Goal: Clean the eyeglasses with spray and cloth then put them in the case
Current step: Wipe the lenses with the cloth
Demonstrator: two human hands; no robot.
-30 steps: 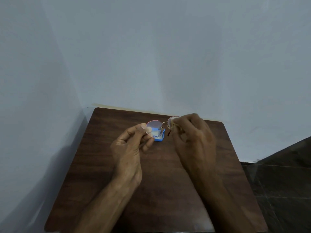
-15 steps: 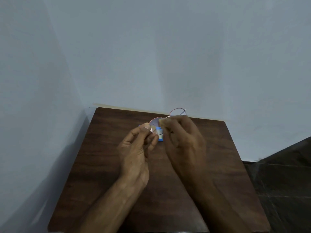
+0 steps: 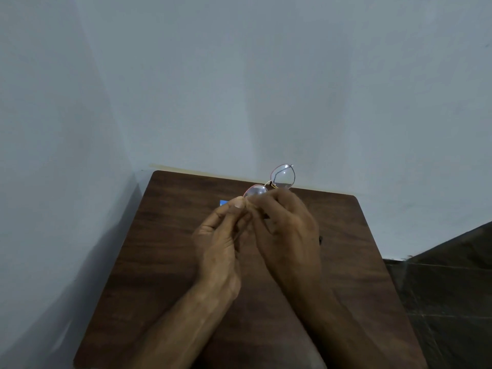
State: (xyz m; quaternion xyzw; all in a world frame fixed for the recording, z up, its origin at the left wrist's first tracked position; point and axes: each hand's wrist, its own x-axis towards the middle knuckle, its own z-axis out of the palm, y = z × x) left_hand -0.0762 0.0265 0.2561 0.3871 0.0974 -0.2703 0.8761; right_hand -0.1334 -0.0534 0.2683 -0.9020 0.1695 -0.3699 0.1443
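Two hands, left (image 3: 217, 243), right (image 3: 288, 235), pinching eyeglasses (image 3: 283, 177) (thin-rimmed), long axis rising rightward.

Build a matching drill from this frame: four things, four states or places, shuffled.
Things:
1. glasses
2. blue item
3. table
4. left hand

States or places:
A. dark brown wood
B. held up over the far edge
C. thumb and fingers pinching at one lens
D. mostly hidden, only a corner showing

Pairs: 1-B, 2-D, 3-A, 4-C
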